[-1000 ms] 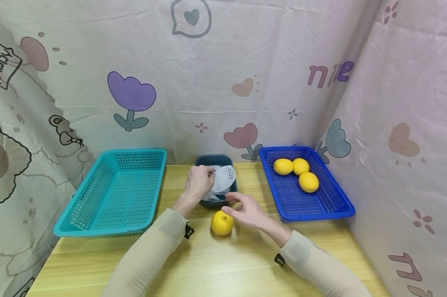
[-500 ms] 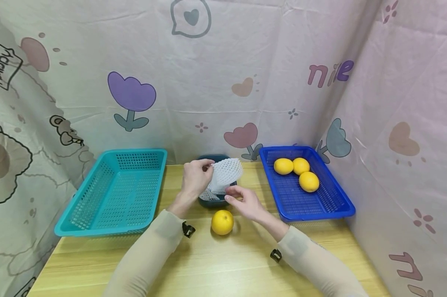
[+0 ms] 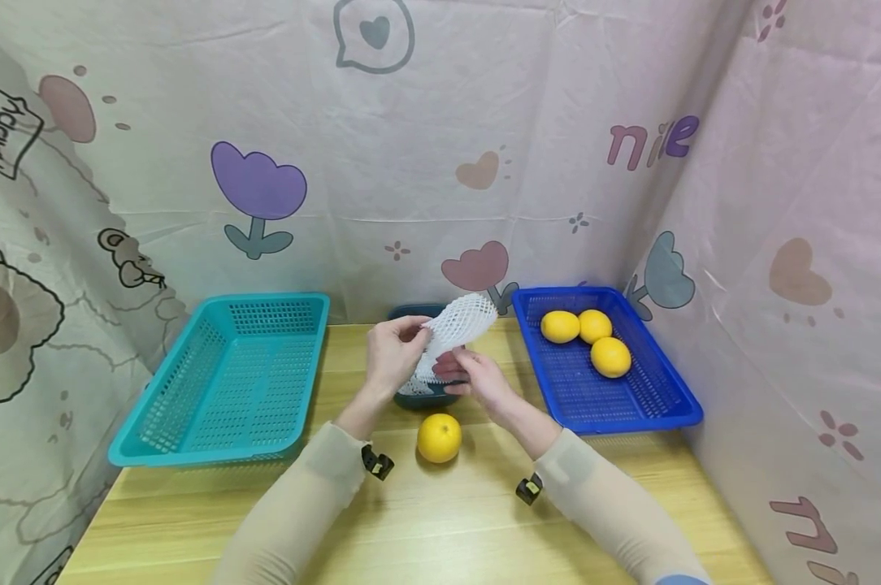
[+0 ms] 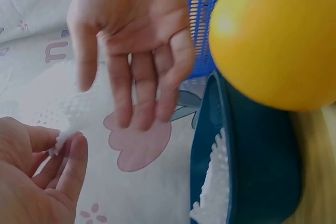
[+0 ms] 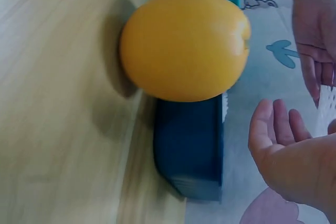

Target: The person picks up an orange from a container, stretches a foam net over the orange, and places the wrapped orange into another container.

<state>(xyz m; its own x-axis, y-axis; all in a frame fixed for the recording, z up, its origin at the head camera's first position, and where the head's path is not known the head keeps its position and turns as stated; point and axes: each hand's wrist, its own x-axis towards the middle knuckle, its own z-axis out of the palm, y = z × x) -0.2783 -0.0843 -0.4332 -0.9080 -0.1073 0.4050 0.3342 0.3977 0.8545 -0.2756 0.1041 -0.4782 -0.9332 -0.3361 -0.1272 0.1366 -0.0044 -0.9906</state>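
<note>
My left hand (image 3: 392, 357) pinches one end of a white foam fruit net (image 3: 461, 321) and holds it above a small dark teal bin (image 3: 426, 401). In the left wrist view that left hand (image 4: 44, 171) has the net's edge between thumb and fingertips. Close beside the net is my right hand (image 3: 484, 382), its fingers extended and holding nothing; the left wrist view shows its palm (image 4: 139, 30). More white netting (image 4: 214, 182) lies inside the bin. A yellow-orange round fruit (image 3: 439, 439) sits on the table in front of the bin.
To the left stands a turquoise perforated basket (image 3: 246, 382). On the right, a blue basket (image 3: 579, 406) contains three yellow fruits (image 3: 610, 357). The wooden table (image 3: 440, 528) ends at a printed cloth backdrop (image 3: 382, 162) behind and at the sides.
My left hand has lifted the foam net up out of the bin, its free end swinging up and right. The right hand has moved in beside the net. The fruit stays in place.
</note>
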